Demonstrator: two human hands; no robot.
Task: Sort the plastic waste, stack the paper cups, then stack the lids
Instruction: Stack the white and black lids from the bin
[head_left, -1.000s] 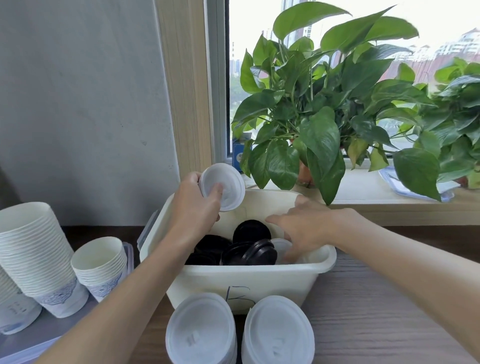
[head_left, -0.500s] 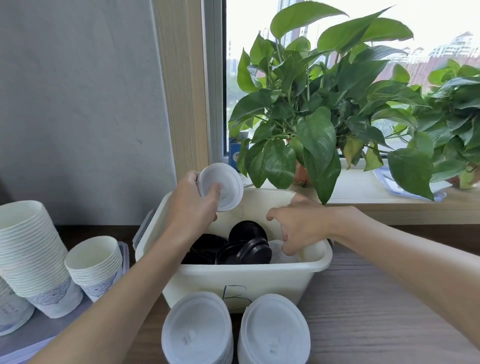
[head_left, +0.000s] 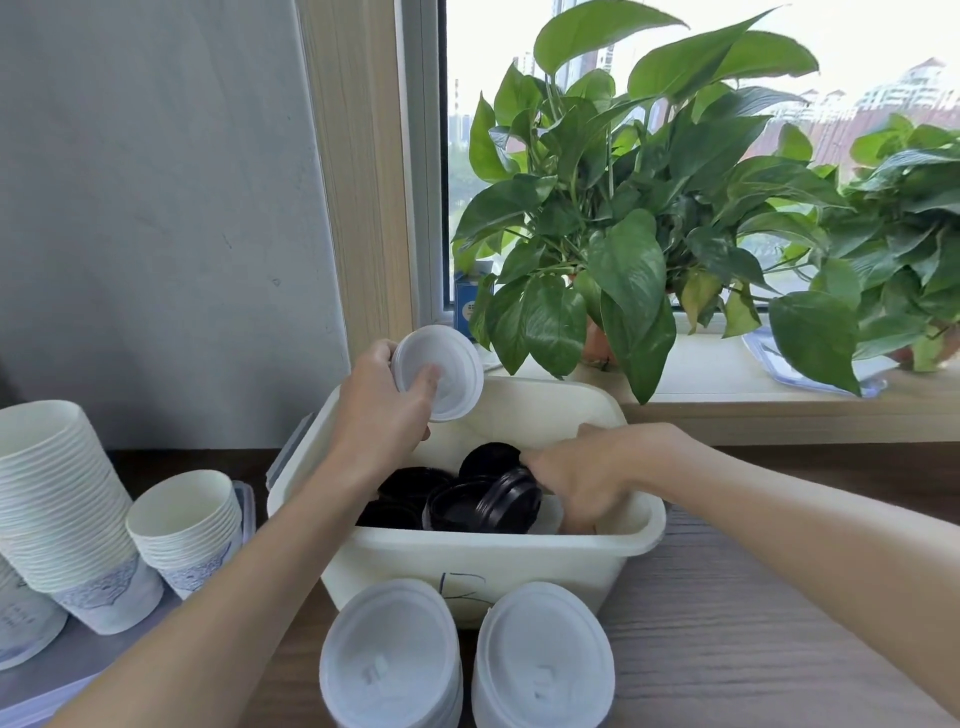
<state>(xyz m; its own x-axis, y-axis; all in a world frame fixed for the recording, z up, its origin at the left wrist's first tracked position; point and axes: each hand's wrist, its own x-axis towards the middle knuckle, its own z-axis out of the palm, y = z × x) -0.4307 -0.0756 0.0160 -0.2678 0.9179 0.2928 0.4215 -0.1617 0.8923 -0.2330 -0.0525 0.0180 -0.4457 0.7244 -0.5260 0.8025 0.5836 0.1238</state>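
Above the bin (head_left: 467, 551), the left hand (head_left: 384, 415) is gripping a white lid (head_left: 454, 371); the right hand (head_left: 587, 478) is dipping inside, its grip impossible to tell.

Left hand (head_left: 382, 410) grips a white lid (head_left: 441, 371) above the white bin (head_left: 467, 561). Right hand (head_left: 582, 478) is inside the bin beside the black lids (head_left: 467, 499); its grasp cannot be determined. Two white lid stacks (head_left: 389, 660) (head_left: 543, 660) stand on the table (head_left: 753, 623) before the bin

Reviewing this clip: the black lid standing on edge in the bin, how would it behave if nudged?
The black lid stands tilted on its round rim, so a nudge would probably roll it or flop it flat. It looks like thin plastic, so it is likely light.
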